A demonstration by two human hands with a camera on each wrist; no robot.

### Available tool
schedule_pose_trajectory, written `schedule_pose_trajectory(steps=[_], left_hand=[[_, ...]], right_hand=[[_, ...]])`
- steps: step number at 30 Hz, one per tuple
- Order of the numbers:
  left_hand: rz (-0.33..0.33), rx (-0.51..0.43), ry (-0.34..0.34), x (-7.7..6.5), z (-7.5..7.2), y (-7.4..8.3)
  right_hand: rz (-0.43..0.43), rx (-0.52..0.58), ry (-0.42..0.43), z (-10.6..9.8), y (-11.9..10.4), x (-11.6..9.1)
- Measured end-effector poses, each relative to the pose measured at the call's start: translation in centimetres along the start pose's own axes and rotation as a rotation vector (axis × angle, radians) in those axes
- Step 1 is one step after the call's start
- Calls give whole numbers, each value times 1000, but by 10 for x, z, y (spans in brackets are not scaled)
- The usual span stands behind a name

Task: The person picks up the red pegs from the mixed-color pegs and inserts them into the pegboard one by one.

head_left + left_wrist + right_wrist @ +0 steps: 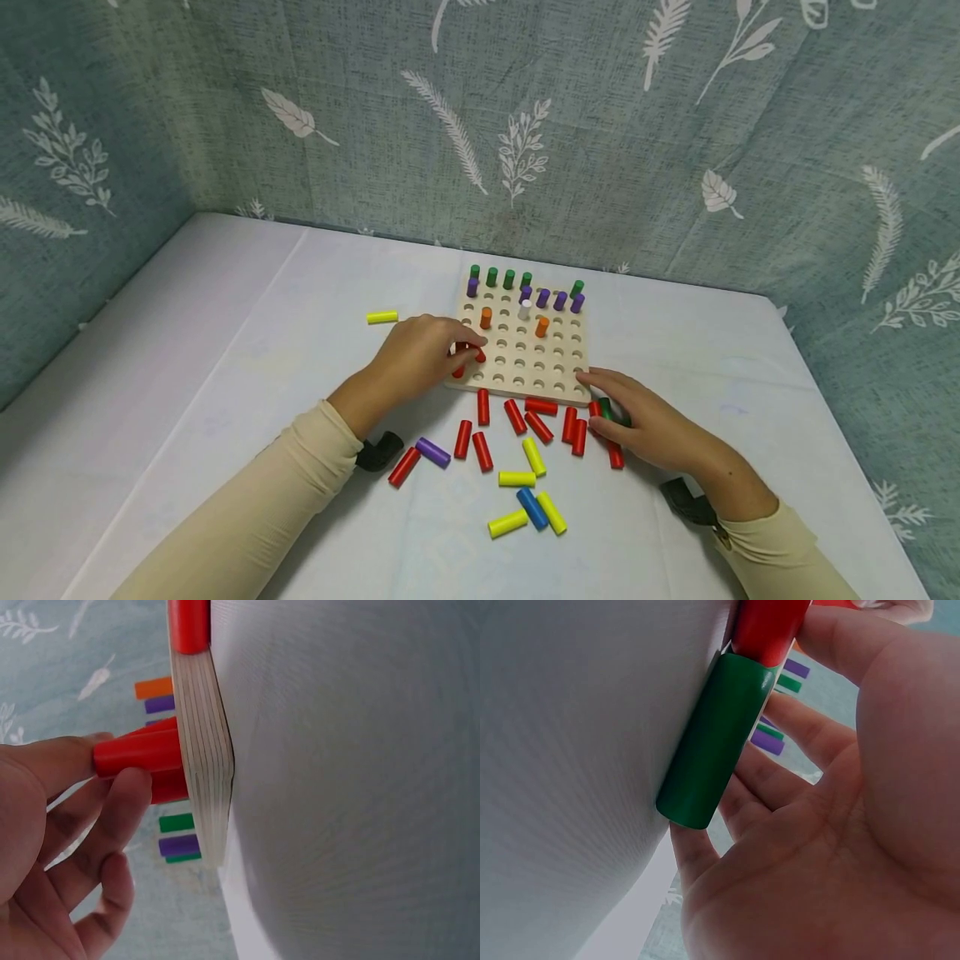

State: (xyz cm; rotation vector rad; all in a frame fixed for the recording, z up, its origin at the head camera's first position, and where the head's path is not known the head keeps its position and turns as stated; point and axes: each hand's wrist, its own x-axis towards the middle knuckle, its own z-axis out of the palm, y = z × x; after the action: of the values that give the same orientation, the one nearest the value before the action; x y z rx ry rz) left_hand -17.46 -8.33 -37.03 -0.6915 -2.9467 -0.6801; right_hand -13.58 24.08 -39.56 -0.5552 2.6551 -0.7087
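My left hand [420,354] is over the front left corner of a wooden pegboard [517,386]. Its thumb and fingers pinch a red peg [139,754] that stands at the board, with other red pegs close beside it. At the front right corner, my right hand [645,421] has its fingers loosely extended and the index fingertip right at the board's edge. Below that palm lie a green peg [716,742] and a red peg [769,630]. Green pegs [492,277], purple pegs [543,297], orange pegs [542,327] and a white peg [524,309] stand in the board.
Several loose red pegs [482,451] lie on the white-covered table [300,275] before the board. Nearer are yellow pegs [517,479], a blue peg [532,508] and a purple peg [432,452]. A leaf-patterned curtain [360,142] hangs behind.
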Motion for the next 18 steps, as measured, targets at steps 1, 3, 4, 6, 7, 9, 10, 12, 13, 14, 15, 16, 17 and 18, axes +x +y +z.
schedule_pose_trajectory(steps=[1,3,4,6,7,9,10,12,13,14,15,16,17,18], left_hand=[[-2,3,-4,0,0,0],[-5,9,-9,1,0,0],[-6,12,-9,1,0,0],[-8,12,-11,1,1,0],[-7,12,-11,1,1,-1],[-6,8,-10,1,2,-1],[-4,5,-10,1,2,-1],[0,-3,-8,0,2,-1],[-2,-6,-9,0,2,-1],[-5,-12,-9,0,2,-1],[-9,-18,-10,0,2,-1],[-14,-23,-12,0,1,-1],[-19,-28,-13,0,1,-1],[-26,-32,-16,1,1,0]], right_hand=[[0,0,1,0,0,0],[1,0,1,0,1,0],[2,1,1,0,1,0],[5,-1,0,0,0,0],[6,-1,-1,0,0,0],[8,1,0,0,0,0],[8,0,0,0,0,0],[8,-1,3,0,-1,0],[8,-1,3,0,-1,0],[8,-3,4,0,-1,0],[9,-4,5,0,-1,0],[9,-7,5,0,-1,0],[10,-7,4,0,-1,0],[11,-9,4,0,-1,0]])
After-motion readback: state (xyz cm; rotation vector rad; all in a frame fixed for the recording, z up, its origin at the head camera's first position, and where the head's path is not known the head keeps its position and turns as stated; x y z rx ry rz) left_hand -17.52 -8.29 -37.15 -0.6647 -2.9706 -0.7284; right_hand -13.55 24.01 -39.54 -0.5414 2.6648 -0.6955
